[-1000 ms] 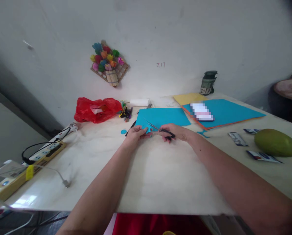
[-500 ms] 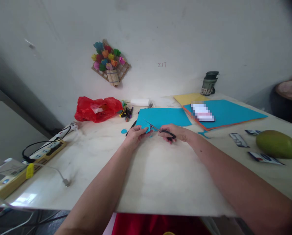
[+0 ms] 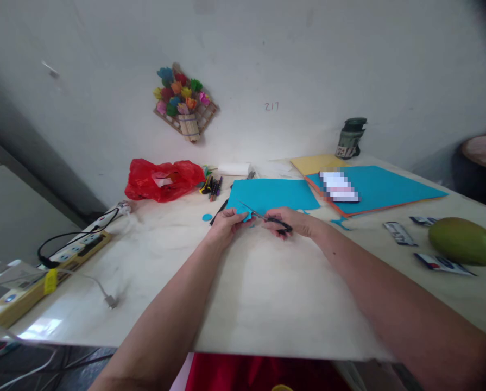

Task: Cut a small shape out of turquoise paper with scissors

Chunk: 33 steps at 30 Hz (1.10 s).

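Observation:
A small piece of blue paper [image 3: 245, 210] is pinched between the thumb and fingers of my left hand [image 3: 225, 225]. My right hand [image 3: 281, 220] is closed round the black handles of a pair of scissors [image 3: 259, 215], whose blades point left and meet the piece's edge. Behind both hands lies a larger blue sheet [image 3: 273, 194]. A cut blue disc [image 3: 207, 217] rests on the table left of my left hand. Thin blue scraps [image 3: 341, 224] lie to the right of my right hand.
A red plastic bag [image 3: 161, 182] and several pens [image 3: 215, 188] sit at the back left. On the right are stacked coloured sheets [image 3: 393, 187] with a phone [image 3: 339, 187] on top, a green mango [image 3: 465, 241] and small packets [image 3: 444, 264]. A power strip [image 3: 71, 255] runs along the left.
The scissors and the small blue piece have shifted very slightly against each other at the cut. Both hands keep their grips, and the view has moved a little.

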Available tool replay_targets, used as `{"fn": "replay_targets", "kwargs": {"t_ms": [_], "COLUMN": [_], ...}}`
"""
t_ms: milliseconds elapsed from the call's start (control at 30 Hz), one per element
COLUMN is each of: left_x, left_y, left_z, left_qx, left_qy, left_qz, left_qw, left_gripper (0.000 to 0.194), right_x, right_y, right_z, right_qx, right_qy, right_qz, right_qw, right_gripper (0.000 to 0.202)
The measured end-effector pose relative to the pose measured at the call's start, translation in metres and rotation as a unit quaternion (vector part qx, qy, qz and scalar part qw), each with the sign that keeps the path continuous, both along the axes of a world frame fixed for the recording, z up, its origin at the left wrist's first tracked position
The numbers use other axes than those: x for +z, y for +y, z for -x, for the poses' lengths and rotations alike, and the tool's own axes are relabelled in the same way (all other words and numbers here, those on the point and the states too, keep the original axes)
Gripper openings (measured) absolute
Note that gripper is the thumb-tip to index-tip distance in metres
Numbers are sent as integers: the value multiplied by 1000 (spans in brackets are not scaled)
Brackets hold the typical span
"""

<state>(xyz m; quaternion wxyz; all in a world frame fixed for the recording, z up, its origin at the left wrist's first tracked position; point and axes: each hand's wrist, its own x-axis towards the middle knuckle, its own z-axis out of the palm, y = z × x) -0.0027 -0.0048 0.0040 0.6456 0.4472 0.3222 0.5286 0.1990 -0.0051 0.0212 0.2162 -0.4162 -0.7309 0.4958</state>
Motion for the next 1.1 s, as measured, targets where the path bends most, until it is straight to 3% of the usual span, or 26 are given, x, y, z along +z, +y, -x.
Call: {"fn": "replay_targets", "kwargs": {"t_ms": [1100], "left_x": [0], "left_y": [0], "left_z": [0], "left_qx": [0], "left_qy": [-4], "left_qz": [6], "left_qw": [1000], "left_gripper": [18], "right_x": [1], "right_y": [-1], "right_z": [1], "right_qx": [4], "right_qy": [5], "right_qz": [8], "right_qw": [1000], "right_gripper": [31]}}
